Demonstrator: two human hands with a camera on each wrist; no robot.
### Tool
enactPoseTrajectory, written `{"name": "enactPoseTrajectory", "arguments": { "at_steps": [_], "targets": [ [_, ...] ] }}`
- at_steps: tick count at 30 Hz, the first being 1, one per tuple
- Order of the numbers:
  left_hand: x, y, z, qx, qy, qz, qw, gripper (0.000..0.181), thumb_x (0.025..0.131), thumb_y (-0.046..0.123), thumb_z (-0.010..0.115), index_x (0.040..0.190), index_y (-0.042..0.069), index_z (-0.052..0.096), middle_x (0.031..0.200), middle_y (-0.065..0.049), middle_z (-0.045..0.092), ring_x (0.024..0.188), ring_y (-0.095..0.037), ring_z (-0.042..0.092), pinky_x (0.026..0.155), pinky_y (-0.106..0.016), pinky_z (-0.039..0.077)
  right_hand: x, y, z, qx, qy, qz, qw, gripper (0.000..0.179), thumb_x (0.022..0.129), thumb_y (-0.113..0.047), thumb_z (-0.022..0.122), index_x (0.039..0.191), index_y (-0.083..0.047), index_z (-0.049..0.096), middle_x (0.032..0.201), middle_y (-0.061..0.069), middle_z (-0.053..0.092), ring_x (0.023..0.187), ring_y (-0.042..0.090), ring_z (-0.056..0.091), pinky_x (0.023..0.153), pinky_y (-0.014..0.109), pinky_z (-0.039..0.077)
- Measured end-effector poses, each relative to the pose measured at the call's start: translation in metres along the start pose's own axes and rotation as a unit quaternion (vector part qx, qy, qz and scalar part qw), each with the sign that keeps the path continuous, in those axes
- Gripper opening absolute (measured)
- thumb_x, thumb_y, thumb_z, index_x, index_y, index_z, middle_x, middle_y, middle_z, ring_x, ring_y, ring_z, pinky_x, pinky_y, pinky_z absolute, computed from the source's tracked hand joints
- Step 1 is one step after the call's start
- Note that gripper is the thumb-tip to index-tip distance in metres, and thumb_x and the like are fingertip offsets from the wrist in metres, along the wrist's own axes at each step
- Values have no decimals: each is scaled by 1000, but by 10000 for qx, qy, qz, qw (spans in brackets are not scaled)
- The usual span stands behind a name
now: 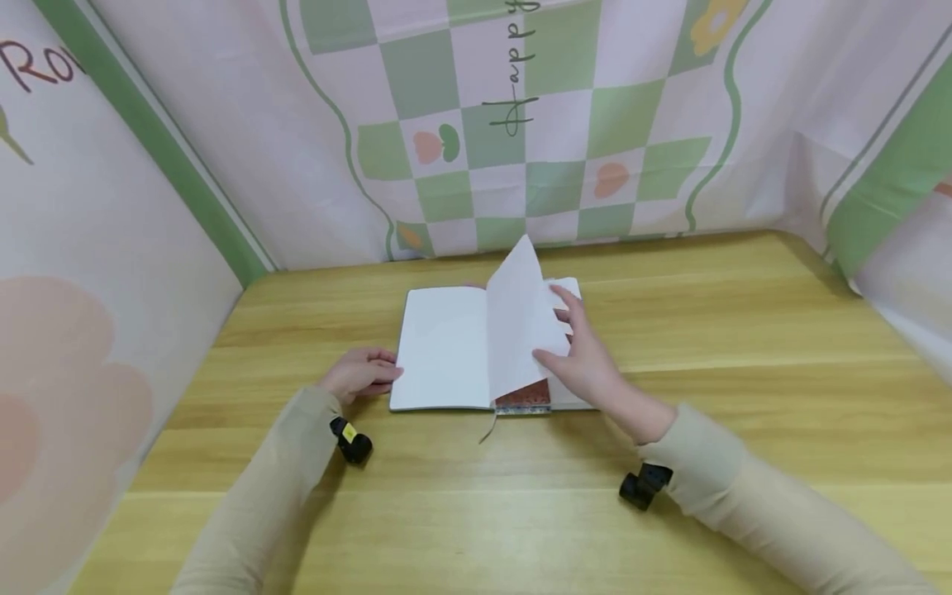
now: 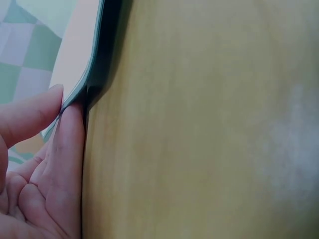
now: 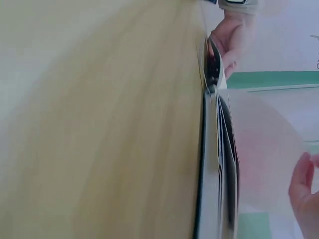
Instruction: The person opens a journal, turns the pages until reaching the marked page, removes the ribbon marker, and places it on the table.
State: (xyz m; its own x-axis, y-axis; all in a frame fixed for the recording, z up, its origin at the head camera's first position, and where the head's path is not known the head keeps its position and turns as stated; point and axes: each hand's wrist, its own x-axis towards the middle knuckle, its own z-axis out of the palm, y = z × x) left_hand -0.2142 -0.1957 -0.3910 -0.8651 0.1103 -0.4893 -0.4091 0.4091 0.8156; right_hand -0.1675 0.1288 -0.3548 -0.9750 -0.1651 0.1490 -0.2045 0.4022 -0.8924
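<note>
Head view: right hand (image 1: 591, 364), thumb and fingers spread apart, at the raised page (image 1: 515, 322); left hand (image 1: 360, 376) clamped on the left edge of the notebook (image 1: 446, 347), which lies open on the table (image 1: 476, 512). Sound technique, probably: guide the page smoothly while the left hand steadies.

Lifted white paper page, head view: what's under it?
A reddish-brown flat item with a blue-white lower edge shows below the lifted white paper page; the rest behind it is covered.
</note>
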Motion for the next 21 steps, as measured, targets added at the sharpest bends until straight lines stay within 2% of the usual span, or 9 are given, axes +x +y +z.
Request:
{"name": "enactPoseTrajectory", "arguments": {
  "at_steps": [4, 6, 8, 10, 12, 14, 15, 17, 21],
  "targets": [
    [0, 1, 0, -2, 3, -15, 10000, 44, 91, 7, 62, 130, -4, 46, 108, -9, 60, 82, -7, 57, 71, -17, 53, 0, 0, 6, 1167, 85, 387, 9924, 91, 85, 2, 63, 151, -16, 2, 140, 28, 35, 138, 33, 25, 116, 55, 14],
    [0, 1, 0, 9, 17, -46, 10000, 43, 91, 7, 62, 130, -3, 46, 108, -9, 60, 81, -7, 57, 70, -16, 53, 0, -1, 11, 1480, -73, 425, 9881, 89, 86, 1, 62, 151, -15, 4, 139, 27, 38, 133, 33, 34, 114, 51, 23],
    [1, 1, 0, 39, 11, -89, 10000, 43, 91, 8, 62, 130, -3, 47, 109, -9, 60, 82, -7, 57, 70, -16, 53, 1, -3, 17, 1490, -276, 331, 9879, 85, 86, 0, 62, 151, -12, 9, 139, 24, 39, 123, 29, 44, 106, 40, 38],
    [1, 1, 0, 55, 16, -128, 9999, 44, 91, 9, 62, 130, -2, 47, 110, -9, 59, 81, -8, 57, 70, -16, 53, 2, -5, 23, 1381, -593, 179, 9885, 82, 86, -1, 63, 150, -12, 13, 136, 24, 43, 99, 26, 59, 83, 33, 53],
    [1, 1, 0, 60, 19, -159, 9999, 44, 91, 9, 63, 130, -2, 47, 109, -9, 59, 81, -8, 57, 69, -16, 53, 4, -7, 30, 1090, -868, 33, 9902, 79, 86, -4, 64, 150, -10, 17, 128, 23, 49, 74, 20, 60, 62, 26, 53],
    [1, 1, 0, 55, 22, -162, 9999, 44, 91, 9, 63, 130, -2, 47, 109, -9, 59, 80, -8, 57, 69, -16, 53, 6, -10, 36, 735, -1249, -97, 9894, 76, 87, -7, 64, 149, -10, 20, 111, 26, 56, 59, 22, 57, 54, 29, 52],
    [1, 1, 0, 49, 23, -159, 9999, 44, 91, 8, 63, 130, -2, 47, 108, -9, 59, 80, -7, 57, 69, -16, 53, 6, -11, 39, 447, -1426, -155, 9886, 76, 87, -10, 64, 149, -9, 20, 111, 25, 56, 60, 25, 59, 56, 33, 53],
    [2, 1, 0, 42, 18, -153, 9999, 44, 91, 8, 63, 131, -3, 47, 108, -8, 59, 80, -7, 57, 69, -16, 53, 8, -14, 44, -285, -1719, -326, 9842, 74, 88, -16, 65, 148, -6, 23, 118, 24, 56, 85, 30, 63, 73, 41, 55],
    [3, 0, 0, -10, 40, -167, 9999, 44, 91, 8, 63, 131, -3, 46, 108, -9, 59, 81, -8, 57, 69, -16, 53, 12, -18, 55, -1636, -2201, -546, 9601, 72, 89, -24, 63, 147, -4, 28, 145, 20, 35, 132, 37, 35, 107, 51, 36]
  ]
}}
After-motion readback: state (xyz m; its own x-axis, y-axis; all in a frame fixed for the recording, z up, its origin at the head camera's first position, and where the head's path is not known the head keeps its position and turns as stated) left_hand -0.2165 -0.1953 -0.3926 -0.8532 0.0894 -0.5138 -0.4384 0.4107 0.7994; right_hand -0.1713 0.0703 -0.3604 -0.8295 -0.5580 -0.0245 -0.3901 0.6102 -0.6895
